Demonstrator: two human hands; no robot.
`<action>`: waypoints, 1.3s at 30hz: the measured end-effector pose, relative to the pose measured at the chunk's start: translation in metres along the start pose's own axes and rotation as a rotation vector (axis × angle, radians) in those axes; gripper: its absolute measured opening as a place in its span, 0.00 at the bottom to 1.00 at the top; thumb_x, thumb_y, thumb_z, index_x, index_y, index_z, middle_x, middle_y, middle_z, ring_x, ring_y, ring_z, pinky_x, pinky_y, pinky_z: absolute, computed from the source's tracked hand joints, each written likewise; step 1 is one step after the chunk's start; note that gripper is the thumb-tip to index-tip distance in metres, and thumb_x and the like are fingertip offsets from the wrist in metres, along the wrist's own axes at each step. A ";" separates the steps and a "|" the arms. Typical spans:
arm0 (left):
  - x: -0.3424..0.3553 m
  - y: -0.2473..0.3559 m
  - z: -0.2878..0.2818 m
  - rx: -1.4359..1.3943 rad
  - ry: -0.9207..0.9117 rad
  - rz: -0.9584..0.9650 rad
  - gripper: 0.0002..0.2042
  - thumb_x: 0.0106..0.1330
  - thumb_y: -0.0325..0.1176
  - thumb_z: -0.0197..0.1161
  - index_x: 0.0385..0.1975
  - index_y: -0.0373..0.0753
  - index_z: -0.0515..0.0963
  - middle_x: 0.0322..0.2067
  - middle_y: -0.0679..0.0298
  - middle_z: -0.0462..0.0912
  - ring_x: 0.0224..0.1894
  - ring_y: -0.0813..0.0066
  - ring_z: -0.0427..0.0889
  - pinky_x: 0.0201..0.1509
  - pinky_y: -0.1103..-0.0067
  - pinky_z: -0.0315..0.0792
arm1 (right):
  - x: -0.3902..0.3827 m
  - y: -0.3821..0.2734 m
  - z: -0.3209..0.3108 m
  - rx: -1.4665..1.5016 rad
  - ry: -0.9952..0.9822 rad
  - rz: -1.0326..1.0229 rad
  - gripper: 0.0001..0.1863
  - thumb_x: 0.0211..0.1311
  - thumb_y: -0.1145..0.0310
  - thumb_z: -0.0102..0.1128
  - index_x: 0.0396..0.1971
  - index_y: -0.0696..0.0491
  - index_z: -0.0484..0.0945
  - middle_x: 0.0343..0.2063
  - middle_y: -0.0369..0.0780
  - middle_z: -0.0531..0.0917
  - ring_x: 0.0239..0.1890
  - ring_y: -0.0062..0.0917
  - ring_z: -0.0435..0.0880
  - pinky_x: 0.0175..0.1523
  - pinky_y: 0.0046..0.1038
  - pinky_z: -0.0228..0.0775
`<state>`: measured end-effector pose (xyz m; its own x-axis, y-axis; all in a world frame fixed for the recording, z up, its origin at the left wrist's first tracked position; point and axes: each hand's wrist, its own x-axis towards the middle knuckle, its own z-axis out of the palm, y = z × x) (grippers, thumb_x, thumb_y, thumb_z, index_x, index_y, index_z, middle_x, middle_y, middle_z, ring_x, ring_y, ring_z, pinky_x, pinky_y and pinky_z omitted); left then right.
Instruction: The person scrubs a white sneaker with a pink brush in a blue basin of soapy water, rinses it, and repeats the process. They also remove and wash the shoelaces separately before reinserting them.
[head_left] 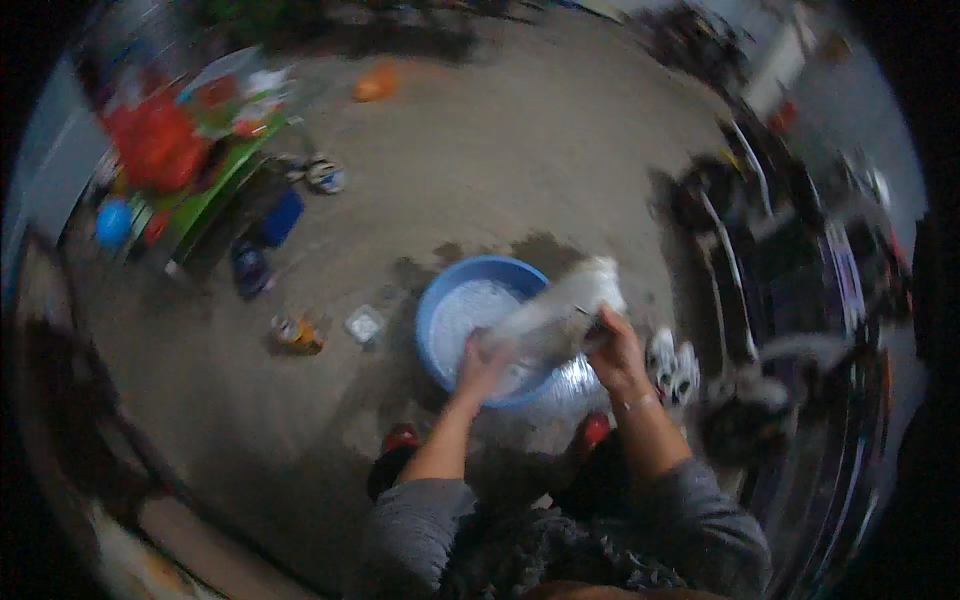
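Fingers of the left hand (483, 372), blurred, are clamped on the near left end of a pale item (545, 318); those of the right hand (618, 358) are clamped on its right side. Motion blurs the item too, so I cannot tell its kind.

From the floor's (560, 130) left edge, a green table (215, 195) comes first, a red bag (160, 145) and other blurred things on its top, and a blue ball (113, 222) by its left edge. Off the table's right edge lie a dark shoe (250, 268), a blue item (283, 217) and a blue-and-white shoe (326, 175). Nearer the floor's middle are an orange jar (300, 335) and, just beside it, a small white thing (365, 323). An orange bag (376, 82) lies toward the floor's far edge.

Next comes the blue basin (428, 335), whitish suds inside. The pale item slants above its right half, the far end reaching past the right rim. Red shoes (596, 428) show on both feet, near the basin's near rim. To its right stand white shoes (672, 368), and along the floor's right edge a cluttered rack (729, 270) with pale rails.
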<state>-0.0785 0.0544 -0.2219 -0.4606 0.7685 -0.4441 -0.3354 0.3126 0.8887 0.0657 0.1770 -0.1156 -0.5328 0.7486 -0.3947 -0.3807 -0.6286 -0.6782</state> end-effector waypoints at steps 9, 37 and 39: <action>-0.017 0.012 0.020 -0.297 0.038 -0.273 0.30 0.54 0.57 0.43 0.48 0.40 0.54 0.44 0.59 0.64 0.42 0.64 0.68 0.37 0.67 0.66 | -0.004 0.025 0.020 0.308 0.026 -0.051 0.10 0.47 0.69 0.56 0.31 0.54 0.70 0.23 0.33 0.71 0.25 0.18 0.67 0.31 0.21 0.59; 0.067 0.092 0.094 -0.458 -0.145 -0.185 0.23 0.57 0.51 0.43 0.48 0.43 0.58 0.48 0.68 0.61 0.47 0.69 0.62 0.45 0.70 0.61 | 0.094 -0.034 -0.003 0.271 -0.042 0.245 0.19 0.51 0.61 0.52 0.41 0.54 0.64 0.36 0.40 0.71 0.38 0.27 0.69 0.37 0.32 0.62; 0.061 0.138 0.116 -0.328 -0.131 -0.206 0.24 0.58 0.50 0.44 0.49 0.42 0.56 0.48 0.65 0.59 0.46 0.67 0.64 0.43 0.70 0.63 | 0.098 -0.081 0.007 0.409 -0.078 0.214 0.13 0.50 0.65 0.53 0.35 0.53 0.67 0.31 0.36 0.71 0.35 0.24 0.68 0.39 0.30 0.61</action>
<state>-0.0575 0.2097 -0.1129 -0.2553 0.7795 -0.5720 -0.6639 0.2887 0.6898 0.0390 0.2998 -0.0956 -0.6813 0.5848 -0.4403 -0.5144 -0.8104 -0.2804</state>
